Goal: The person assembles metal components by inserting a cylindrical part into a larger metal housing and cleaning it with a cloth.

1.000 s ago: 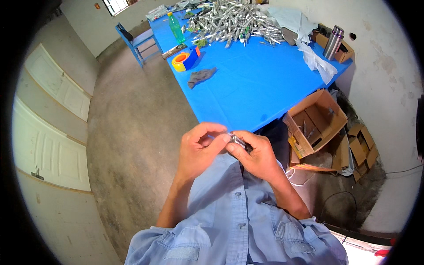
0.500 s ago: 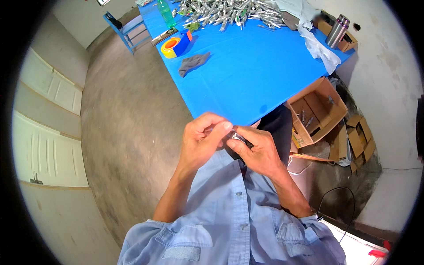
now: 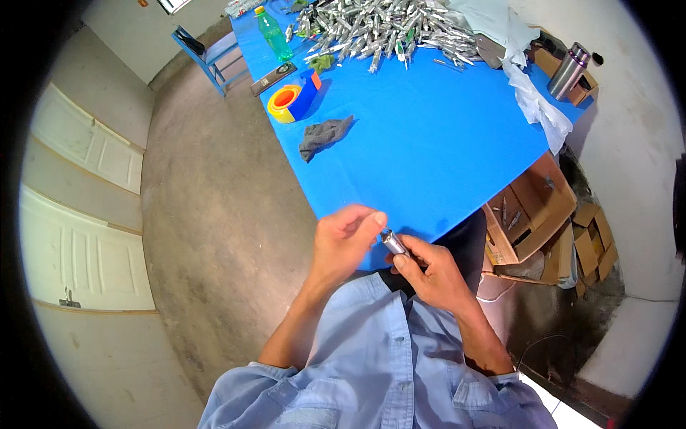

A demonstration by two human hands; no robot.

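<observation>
In front of my body, by the near corner of the blue table, my right hand (image 3: 434,275) is closed around a small silver metal cylinder (image 3: 394,243) with a dark end. The cylinder tilts up and to the left, its end standing out past my thumb. My left hand (image 3: 341,239) is pinched beside that end, thumb against fingers. What lies between its fingertips, if anything, is too small and blurred to make out. On the table ahead, a large heap of silver pen-like metal pieces (image 3: 389,28) covers the far part.
On the blue table (image 3: 421,136) lie a grey cloth (image 3: 323,137), a yellow and blue roll (image 3: 286,100), a green bottle (image 3: 275,36) and a steel flask (image 3: 569,71). An open cardboard box (image 3: 547,207) stands below its right edge. A blue chair (image 3: 207,57) is at far left.
More of the silver cylinder shows now, and it points up and left out of my right hand. My left fingers stay close to its end. The whole view has shifted slightly.
</observation>
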